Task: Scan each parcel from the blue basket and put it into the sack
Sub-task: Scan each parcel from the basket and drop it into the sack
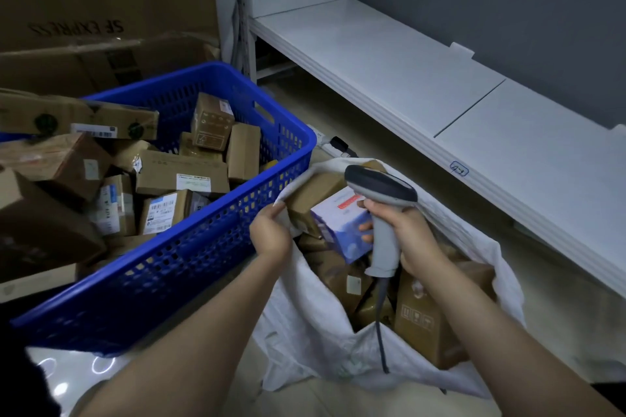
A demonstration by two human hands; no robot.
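A blue plastic basket (189,257) at the left holds several brown cardboard parcels (181,176) with white labels. To its right stands an open white sack (315,332) with brown boxes inside and a blue-and-white parcel (342,227) lying on top. My left hand (271,230) pinches the sack's left rim, next to a brown box. My right hand (411,234) grips the handle of a grey barcode scanner (381,186); its fingertips also touch the blue-and-white parcel. The scanner's dark cable hangs down into the sack.
A long white shelf (423,78) runs along the grey wall at the right. Large cardboard boxes (101,10) stand behind the basket. A white power strip with a black plug (333,142) lies on the floor beyond the sack.
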